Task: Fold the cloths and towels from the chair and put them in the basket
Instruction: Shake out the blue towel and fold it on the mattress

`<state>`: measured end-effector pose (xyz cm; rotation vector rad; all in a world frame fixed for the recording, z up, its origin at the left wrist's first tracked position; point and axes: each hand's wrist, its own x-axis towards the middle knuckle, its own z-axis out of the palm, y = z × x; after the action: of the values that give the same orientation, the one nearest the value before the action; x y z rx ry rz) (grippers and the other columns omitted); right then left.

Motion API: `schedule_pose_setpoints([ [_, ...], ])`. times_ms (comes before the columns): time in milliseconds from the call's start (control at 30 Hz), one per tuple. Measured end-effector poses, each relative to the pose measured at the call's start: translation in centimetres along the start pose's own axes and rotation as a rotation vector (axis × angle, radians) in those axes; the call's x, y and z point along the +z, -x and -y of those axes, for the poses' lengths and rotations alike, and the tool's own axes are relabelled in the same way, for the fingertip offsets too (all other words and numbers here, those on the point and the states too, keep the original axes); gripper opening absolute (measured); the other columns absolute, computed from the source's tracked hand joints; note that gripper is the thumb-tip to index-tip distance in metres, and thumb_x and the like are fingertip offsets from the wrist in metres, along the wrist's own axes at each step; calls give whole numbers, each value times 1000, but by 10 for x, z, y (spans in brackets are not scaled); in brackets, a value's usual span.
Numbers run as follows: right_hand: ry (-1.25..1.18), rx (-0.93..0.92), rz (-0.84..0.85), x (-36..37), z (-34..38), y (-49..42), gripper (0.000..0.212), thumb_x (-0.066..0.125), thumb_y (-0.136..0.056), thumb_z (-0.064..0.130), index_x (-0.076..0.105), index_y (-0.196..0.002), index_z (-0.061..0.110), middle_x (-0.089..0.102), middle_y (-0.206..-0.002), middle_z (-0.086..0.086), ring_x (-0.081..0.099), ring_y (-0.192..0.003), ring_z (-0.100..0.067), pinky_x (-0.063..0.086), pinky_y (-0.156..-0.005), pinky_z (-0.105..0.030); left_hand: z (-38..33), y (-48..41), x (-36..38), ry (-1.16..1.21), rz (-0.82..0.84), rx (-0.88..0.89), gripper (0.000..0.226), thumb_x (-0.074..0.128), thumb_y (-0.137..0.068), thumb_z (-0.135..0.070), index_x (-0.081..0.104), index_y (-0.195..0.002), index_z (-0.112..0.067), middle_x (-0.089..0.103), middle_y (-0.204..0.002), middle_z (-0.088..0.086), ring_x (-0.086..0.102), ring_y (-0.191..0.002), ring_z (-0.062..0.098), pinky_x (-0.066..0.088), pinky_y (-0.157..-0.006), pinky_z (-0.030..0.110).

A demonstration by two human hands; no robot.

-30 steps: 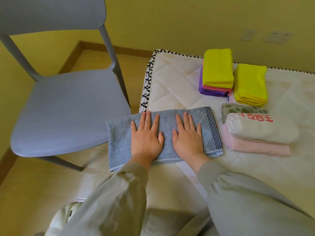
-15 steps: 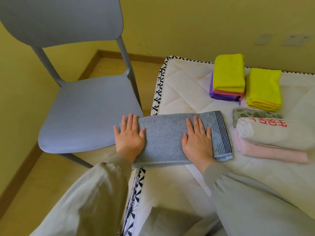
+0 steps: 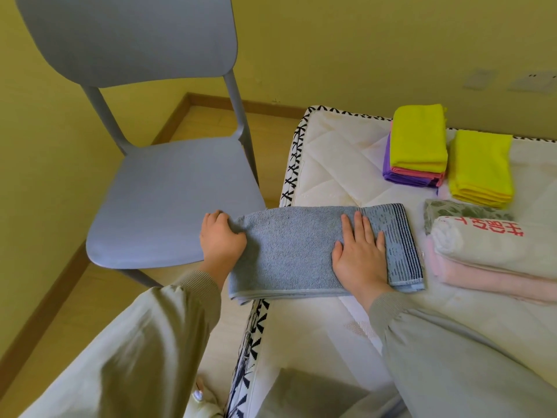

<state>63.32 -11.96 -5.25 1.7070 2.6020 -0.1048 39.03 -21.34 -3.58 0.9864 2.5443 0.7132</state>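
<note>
The blue-grey towel [image 3: 292, 251] lies folded into a long band on the near left corner of the mattress [image 3: 331, 164]. Its long axis runs left to right. The dark-striped end points right, and the plain left end overhangs the mattress edge toward the chair [image 3: 168, 200].

The left hand [image 3: 221, 241] grips that overhanging end with its fingers curled over the far edge. The right hand [image 3: 360, 257] lies flat on the towel just left of the stripes, fingers straight and close together.

Just right of the towel, a white rolled towel [image 3: 488, 248] with red lettering rests on a pink towel [image 3: 482, 279], with a green-patterned cloth [image 3: 461, 211] behind them. Farther back are a yellow cloth stacked on pink and purple ones [image 3: 419, 140] and, beside it, a second yellow stack [image 3: 480, 167].
</note>
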Motion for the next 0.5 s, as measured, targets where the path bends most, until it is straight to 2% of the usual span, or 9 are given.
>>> schedule_pose_setpoints([
  [133, 28, -5, 75, -5, 4, -1, 60, 15, -97, 37, -3, -152, 21, -7, -160, -5, -3, -147, -21, 0, -118, -47, -1, 0, -10, 114, 31, -45, 20, 60, -76, -8, 61, -96, -7, 56, -102, 9, 49, -104, 29, 43, -84, 35],
  [233, 32, -8, 130, -11, 5, -2, 61, 16, -98, 37, -6, -152, 20, -10, -159, -7, -6, -147, -22, -1, -118, -48, -11, 7, -18, 215, 189, -74, 12, 62, -85, -16, 53, -90, -9, 52, -77, 3, 50, -77, 23, 40, -60, 30],
  [333, 33, -22, 233, -21, 4, -4, 61, 15, -99, 37, -10, -151, 19, -14, -159, -8, -10, -147, -23, -2, -118, -48, -21, 16, -26, 342, 247, -119, 21, 58, -92, -28, 50, -92, -8, 48, -74, 1, 46, -71, 19, 35, -56, 27],
  [400, 27, -21, 321, -32, 6, -8, 62, 17, -99, 36, -10, -151, 17, -16, -158, -9, -11, -146, -25, -2, -118, -49, -30, 21, -34, 330, 232, -101, 19, 54, -95, -28, 49, -95, -9, 47, -74, 0, 45, -67, 15, 33, -54, 25],
  [500, -51, -12, 413, -59, 13, -13, 68, 35, -98, 32, -3, -152, 14, -13, -159, -11, -7, -146, -28, 2, -118, -47, -43, 26, -49, 276, 177, -28, 12, 56, -94, -21, 50, -94, -11, 48, -74, -1, 46, -66, 13, 34, -51, 23],
])
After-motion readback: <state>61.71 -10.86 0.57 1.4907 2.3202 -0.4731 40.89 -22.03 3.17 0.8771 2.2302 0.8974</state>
